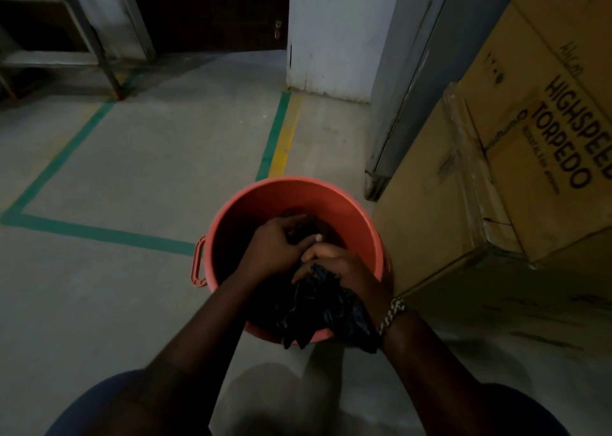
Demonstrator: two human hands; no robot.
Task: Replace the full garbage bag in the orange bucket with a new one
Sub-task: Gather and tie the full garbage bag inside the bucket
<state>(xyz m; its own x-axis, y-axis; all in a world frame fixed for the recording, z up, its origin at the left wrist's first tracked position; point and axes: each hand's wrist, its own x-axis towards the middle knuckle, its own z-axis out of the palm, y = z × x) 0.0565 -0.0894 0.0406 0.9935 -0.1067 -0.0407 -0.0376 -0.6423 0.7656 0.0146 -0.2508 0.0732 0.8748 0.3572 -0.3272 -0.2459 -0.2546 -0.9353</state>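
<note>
The orange bucket (281,194) stands on the concrete floor, seen from above, with a handle on its left side. A crumpled black garbage bag (318,309) hangs over the bucket's near rim. My right hand (344,270) grips the bunched bag above the rim. My left hand (278,243) reaches into the bucket with its fingers curled on the dark bag material just beyond my right hand. The bucket's inside is dark, and what lies at its bottom is hidden.
Stacked cardboard boxes (516,157) stand close to the bucket's right. A grey door frame (407,81) and a white pillar (331,31) lie behind. Green and yellow floor tape (278,134) runs across the floor. A metal rack (82,38) stands far left.
</note>
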